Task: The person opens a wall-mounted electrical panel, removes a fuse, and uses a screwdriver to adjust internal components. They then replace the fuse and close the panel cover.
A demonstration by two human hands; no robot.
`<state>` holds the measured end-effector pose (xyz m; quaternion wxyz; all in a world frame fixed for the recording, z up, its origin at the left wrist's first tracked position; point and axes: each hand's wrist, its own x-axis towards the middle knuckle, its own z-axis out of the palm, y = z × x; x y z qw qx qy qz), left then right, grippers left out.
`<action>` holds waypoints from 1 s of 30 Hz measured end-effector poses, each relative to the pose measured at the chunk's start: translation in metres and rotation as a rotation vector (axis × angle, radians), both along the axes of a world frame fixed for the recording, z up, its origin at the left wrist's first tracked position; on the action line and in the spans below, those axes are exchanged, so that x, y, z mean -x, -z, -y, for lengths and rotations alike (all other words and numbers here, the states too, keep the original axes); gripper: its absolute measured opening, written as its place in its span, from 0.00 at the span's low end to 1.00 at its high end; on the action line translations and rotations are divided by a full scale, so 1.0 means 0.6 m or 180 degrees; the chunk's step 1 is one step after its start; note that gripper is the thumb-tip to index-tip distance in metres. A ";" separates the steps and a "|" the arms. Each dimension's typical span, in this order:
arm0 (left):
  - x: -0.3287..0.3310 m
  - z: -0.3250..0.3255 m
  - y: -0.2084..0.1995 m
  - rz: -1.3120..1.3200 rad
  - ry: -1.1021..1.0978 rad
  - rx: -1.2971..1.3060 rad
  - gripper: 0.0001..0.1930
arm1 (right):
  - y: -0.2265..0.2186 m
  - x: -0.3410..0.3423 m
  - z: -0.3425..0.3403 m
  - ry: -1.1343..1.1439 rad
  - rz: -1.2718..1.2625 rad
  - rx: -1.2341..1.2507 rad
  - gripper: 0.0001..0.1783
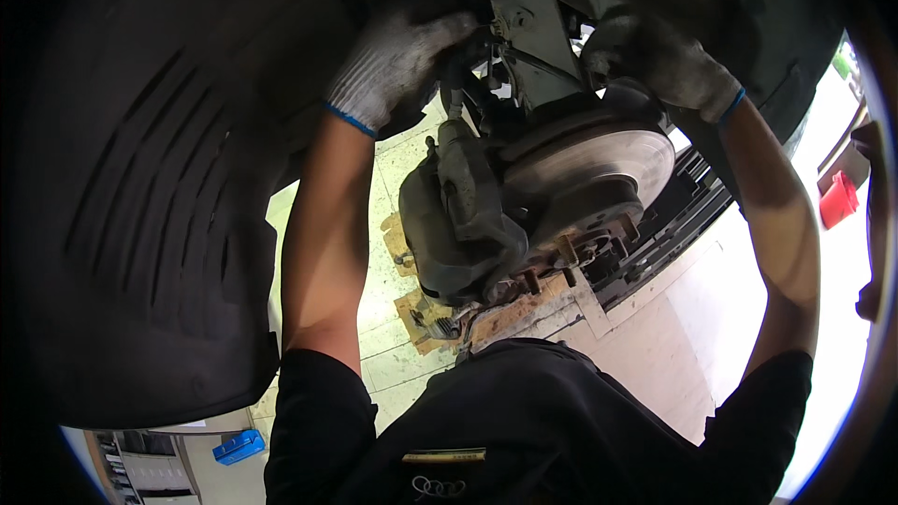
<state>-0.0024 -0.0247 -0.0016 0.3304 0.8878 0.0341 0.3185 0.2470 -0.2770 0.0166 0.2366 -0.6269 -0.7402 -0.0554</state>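
Both hands wear greyish-white knit gloves with blue cuffs and are raised into a car's wheel well. On the left side of the grey suspension strut [538, 28], my left hand [402, 65] has its fingers curled in toward the strut; what they hold lies in shadow. My right hand [659, 61] is bent on the strut's other side, its fingers closed in the dark above the brake disc [613, 164]. What it grips is hidden. Below my hands hang the brake caliper [468, 187] and the hub with wheel studs [599, 245].
A black ribbed wheel-arch liner [159, 187] fills the left side. Beneath the hub, a stained yellowish-brown piece [510, 318] shows against the tiled floor [398, 164]. Black slatted parts [655, 243] sit behind the disc. A red bucket [838, 199] stands far right, a blue case [239, 447] lower left.
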 end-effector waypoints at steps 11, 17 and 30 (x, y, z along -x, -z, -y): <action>0.020 0.044 -0.017 -0.0088 -0.0451 0.0508 0.17 | 0.031 0.042 0.014 0.0864 -0.0361 -0.0456 0.15; 0.009 0.040 -0.006 -0.0215 -0.0809 -0.1151 0.15 | 0.035 0.024 0.006 0.0851 0.0265 -0.0440 0.17; -0.006 0.030 0.019 0.0041 -0.0403 0.1263 0.23 | 0.048 0.076 0.089 0.1523 -0.0001 -0.1064 0.16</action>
